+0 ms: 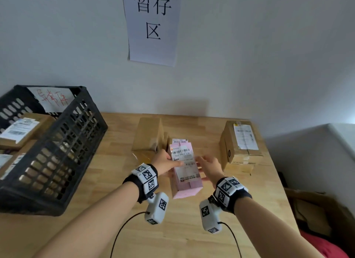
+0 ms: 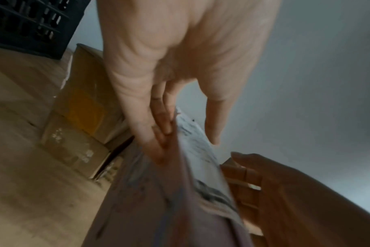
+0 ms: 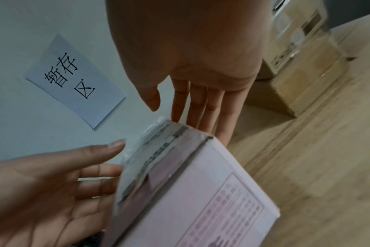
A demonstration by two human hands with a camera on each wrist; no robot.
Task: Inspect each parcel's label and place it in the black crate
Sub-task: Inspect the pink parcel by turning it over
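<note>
A pink parcel (image 1: 187, 179) with a white barcode label (image 1: 184, 160) on its top face hangs tilted just above the table's middle. My left hand (image 1: 169, 160) presses straight fingers (image 2: 152, 133) against its left side, thumb stretched over the label. My right hand (image 1: 206, 162) lies flat along its right side, fingers (image 3: 201, 103) straight and reaching behind the parcel (image 3: 201, 200). The black crate (image 1: 63, 142) stands at the left of the table and holds labelled brown parcels (image 1: 19, 129).
One brown box (image 1: 148, 136) lies just behind the pink parcel and a labelled brown box (image 1: 242, 142) stands to its right. A paper sign (image 1: 152, 25) hangs on the wall. The wooden table (image 1: 192, 229) ends at the right, with cardboard (image 1: 311, 209) on the floor.
</note>
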